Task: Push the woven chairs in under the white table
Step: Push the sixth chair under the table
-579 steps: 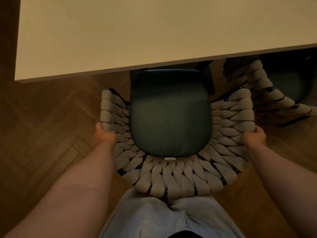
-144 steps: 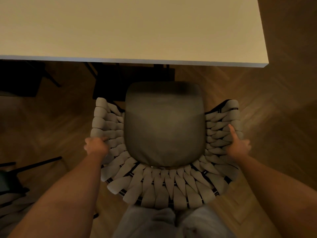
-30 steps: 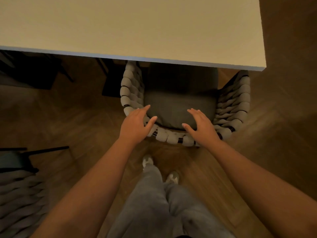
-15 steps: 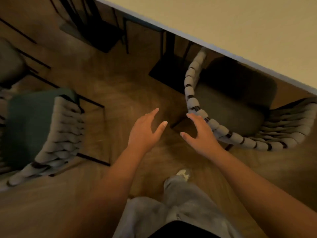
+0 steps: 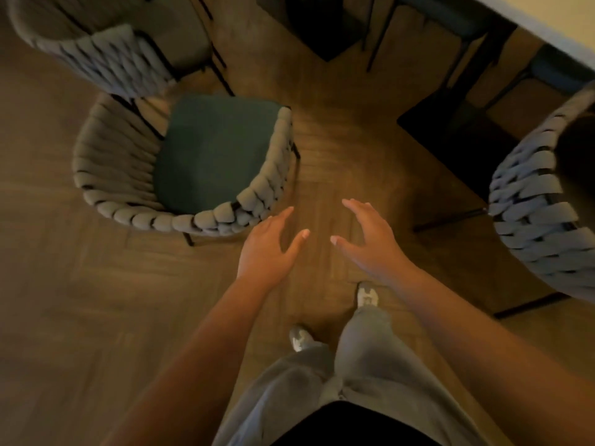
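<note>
A woven chair (image 5: 128, 175) with a dark green seat cushion stands on the floor at the left, away from the table. Behind it at the top left stands a second woven chair (image 5: 106, 56). A third woven chair (image 5: 534, 217) sits at the right edge, its front toward the white table (image 5: 553, 27), of which only a corner shows at the top right. My left hand (image 5: 269, 249) hovers open just right of the green-cushioned chair's woven rim, not touching it. My right hand (image 5: 370, 241) is open beside it over bare floor.
The floor is brown herringbone parquet (image 5: 341, 149). Dark chair legs and table legs (image 5: 376, 37) show under the table at the top. My legs in grey trousers and light shoes (image 5: 367, 296) stand at the bottom centre.
My view has swung left, away from the chair at the table. Both hands have left that chair and now hang open beside the green-cushioned chair, which is closer and more central.
</note>
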Action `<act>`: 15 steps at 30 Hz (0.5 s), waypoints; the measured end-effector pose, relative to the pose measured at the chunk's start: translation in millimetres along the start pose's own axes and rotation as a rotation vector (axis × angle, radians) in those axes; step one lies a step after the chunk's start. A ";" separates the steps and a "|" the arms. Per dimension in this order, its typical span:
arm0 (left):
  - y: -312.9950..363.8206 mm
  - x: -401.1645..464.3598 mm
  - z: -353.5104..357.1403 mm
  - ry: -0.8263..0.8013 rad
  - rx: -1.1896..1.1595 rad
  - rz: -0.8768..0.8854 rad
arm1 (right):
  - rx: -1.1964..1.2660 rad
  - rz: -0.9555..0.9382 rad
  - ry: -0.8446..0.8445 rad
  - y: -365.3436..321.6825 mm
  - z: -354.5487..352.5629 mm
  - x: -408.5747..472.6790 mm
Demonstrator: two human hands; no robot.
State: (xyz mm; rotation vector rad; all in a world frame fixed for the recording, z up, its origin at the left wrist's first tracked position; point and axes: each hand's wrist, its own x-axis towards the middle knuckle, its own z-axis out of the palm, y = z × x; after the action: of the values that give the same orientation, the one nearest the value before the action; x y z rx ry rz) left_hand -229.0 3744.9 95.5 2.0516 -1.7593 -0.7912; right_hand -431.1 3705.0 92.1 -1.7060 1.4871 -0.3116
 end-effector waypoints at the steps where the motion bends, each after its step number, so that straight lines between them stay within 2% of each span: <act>1: -12.7 -1.1 -8.9 0.009 -0.005 -0.009 | -0.017 -0.022 -0.018 -10.6 9.4 5.6; 7: -80.3 20.5 -48.1 0.034 0.010 -0.108 | -0.098 -0.105 -0.135 -68.6 52.6 56.2; 15: -163.1 101.8 -98.1 -0.011 0.074 -0.186 | -0.245 -0.172 -0.225 -118.3 102.3 150.4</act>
State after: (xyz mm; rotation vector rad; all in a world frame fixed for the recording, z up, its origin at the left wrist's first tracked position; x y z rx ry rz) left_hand -31.6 3665.4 59.4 2.2900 -1.6437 -0.8019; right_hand -240.3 3605.8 63.8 -1.9964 1.2563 -0.0238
